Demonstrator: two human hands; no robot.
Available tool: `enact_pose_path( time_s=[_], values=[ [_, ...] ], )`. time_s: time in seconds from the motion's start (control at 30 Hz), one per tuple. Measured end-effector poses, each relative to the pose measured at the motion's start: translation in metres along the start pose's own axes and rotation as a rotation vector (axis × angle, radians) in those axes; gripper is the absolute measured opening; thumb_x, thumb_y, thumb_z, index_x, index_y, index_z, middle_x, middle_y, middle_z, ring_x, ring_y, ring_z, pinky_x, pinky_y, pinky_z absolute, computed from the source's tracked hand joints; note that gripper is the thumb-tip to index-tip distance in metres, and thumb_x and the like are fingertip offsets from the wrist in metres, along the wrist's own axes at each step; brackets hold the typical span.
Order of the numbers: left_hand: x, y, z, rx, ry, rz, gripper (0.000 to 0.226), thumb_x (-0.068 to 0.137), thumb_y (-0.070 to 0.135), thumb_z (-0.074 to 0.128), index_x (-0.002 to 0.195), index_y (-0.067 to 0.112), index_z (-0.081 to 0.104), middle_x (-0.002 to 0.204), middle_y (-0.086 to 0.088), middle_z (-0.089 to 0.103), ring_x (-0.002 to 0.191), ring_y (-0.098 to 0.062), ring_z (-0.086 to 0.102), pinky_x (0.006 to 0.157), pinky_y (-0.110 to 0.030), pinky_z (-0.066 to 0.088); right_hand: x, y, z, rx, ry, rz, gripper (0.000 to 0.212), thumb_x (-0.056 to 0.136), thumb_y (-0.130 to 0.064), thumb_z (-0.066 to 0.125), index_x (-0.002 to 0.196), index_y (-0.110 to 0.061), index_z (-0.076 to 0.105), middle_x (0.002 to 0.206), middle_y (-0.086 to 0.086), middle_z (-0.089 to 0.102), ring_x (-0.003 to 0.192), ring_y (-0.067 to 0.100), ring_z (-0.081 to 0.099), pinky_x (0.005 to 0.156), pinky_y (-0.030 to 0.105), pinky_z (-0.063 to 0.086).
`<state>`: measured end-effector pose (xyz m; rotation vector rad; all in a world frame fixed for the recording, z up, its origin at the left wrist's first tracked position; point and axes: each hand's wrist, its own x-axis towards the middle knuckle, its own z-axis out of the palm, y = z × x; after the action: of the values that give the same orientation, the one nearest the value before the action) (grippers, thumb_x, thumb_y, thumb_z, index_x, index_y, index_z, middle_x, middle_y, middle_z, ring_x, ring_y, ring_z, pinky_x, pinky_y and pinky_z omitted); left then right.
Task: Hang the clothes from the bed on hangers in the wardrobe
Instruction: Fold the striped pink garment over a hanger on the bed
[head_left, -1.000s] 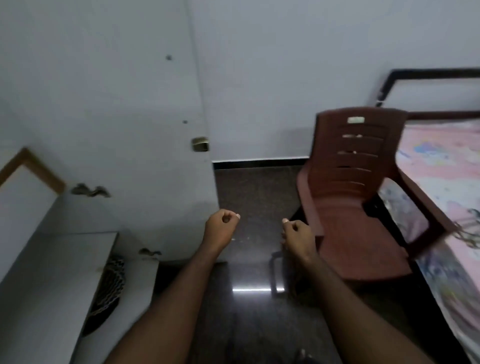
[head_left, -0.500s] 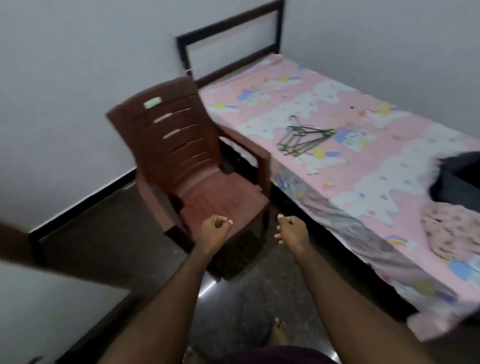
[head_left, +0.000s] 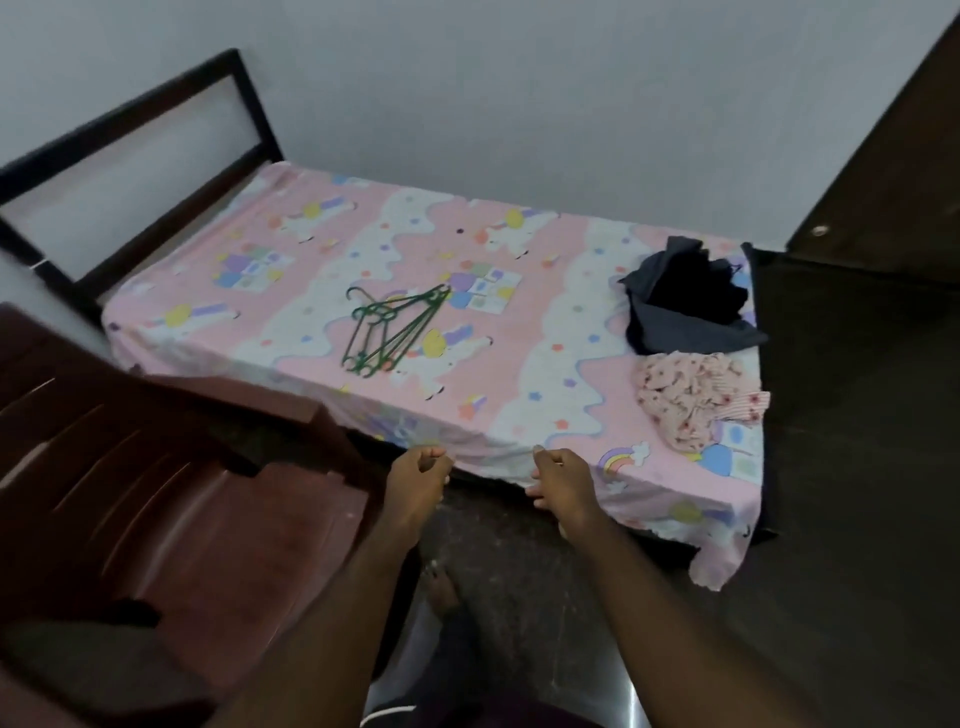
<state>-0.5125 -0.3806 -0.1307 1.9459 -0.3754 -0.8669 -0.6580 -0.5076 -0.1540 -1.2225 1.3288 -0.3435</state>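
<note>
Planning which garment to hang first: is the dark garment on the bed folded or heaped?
Heaped: the dark garment lies crumpled, edges sticking out unevenly, beside the pink floral garment.

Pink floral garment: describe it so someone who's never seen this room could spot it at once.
Find the bed with the pink cartoon sheet. At its right end lie two crumpled heaps; the pink floral garment is the nearer, by the front edge. Unlike the dark navy garment behind it, it is pale with small red flowers.
</note>
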Motion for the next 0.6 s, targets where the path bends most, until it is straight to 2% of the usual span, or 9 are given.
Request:
enact_pose_path(
  time_s=[0.17,0.27,0.33,0.43,0.6],
  values=[
    [0.089,0.042,0.019,-0.060,-0.045,0.016,0.009,0.092,0.021,0.065,0.086,0.013,0.065,0.081,-0.009,0.067,0.080,-0.029,0.066,0.071,-0.037,0.054,0.067,-0.050,-0.013,-0.026,0.072,-0.006,0.030,0.097,-0.036,0.055,0.104,-0.007,0.058,0.087,0.010,0.063,0.064,0.020,0.064,0.059,0.031,0.048],
    [0.128,0.071,0.027,-0.032,-0.104,0.018,0.013,0.092,0.021,0.064,0.094,0.009,0.066,0.088,-0.007,0.069,0.082,-0.023,0.067,0.069,-0.033,0.053,0.100,-0.082,-0.019,-0.039,0.129,0.002,0.031,0.096,-0.037,0.056,0.105,-0.007,0.058,0.085,0.009,0.063,0.066,0.022,0.065,0.058,0.030,0.048],
    [0.165,0.096,0.036,-0.018,-0.157,0.042,0.012,0.092,0.020,0.064,0.096,0.008,0.066,0.090,-0.009,0.069,0.084,-0.024,0.067,0.069,-0.033,0.053,0.127,-0.104,-0.022,-0.010,0.159,-0.028,0.030,0.096,-0.037,0.057,0.106,-0.008,0.058,0.082,0.008,0.063,0.066,0.022,0.065,0.055,0.029,0.047],
    [0.205,0.119,0.058,0.011,-0.196,0.028,0.021,0.091,0.022,0.065,0.105,0.005,0.064,0.095,-0.012,0.068,0.082,-0.023,0.067,0.067,-0.031,0.052,0.153,-0.115,-0.030,0.024,0.177,0.006,0.030,0.096,-0.036,0.057,0.107,-0.008,0.058,0.084,0.007,0.062,0.067,0.021,0.064,0.058,0.030,0.049],
    [0.243,0.145,0.119,0.076,-0.368,-0.010,0.030,0.092,0.025,0.066,0.116,0.010,0.057,0.097,-0.011,0.065,0.085,-0.023,0.066,0.071,-0.034,0.053,0.198,-0.109,-0.069,0.085,0.261,0.096,0.029,0.095,-0.036,0.058,0.105,-0.008,0.060,0.084,0.007,0.063,0.070,0.022,0.066,0.060,0.031,0.050]
  ],
)
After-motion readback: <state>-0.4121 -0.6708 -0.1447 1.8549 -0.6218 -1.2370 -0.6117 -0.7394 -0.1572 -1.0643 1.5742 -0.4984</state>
